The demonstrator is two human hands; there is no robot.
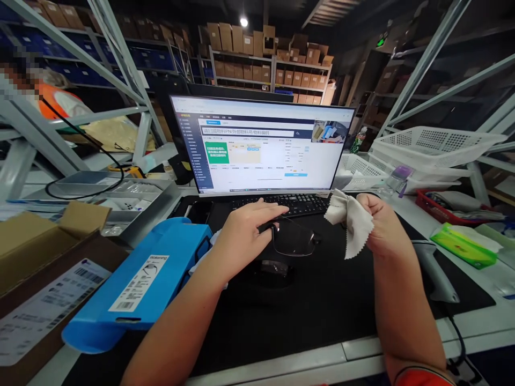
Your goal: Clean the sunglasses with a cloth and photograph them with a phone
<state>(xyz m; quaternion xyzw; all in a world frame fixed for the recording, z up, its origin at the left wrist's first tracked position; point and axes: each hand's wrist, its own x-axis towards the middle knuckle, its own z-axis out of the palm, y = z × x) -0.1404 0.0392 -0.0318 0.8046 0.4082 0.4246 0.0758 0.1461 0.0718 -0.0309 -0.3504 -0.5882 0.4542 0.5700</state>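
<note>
My left hand (251,228) is closed on a pair of glasses (295,238) by one dark temple, holding them over the black desk mat (322,305). The lenses look see-through and point toward the monitor side. Pinched in my right hand (376,217) is a pale cleaning cloth (356,220) with zigzag edges; it hangs to the right of the glasses, apart from them. Below the glasses lies a dark glossy curved piece (276,271), its kind unclear. A long blue box (161,257) with a white label sits left of my left forearm.
Behind my hands are a keyboard (301,205) and a lit monitor (261,155). An opened cardboard box (44,279) stands at left. To the right are a grey barcode scanner (436,273), white baskets (434,147), a red tray (446,214) and a green packet (462,246).
</note>
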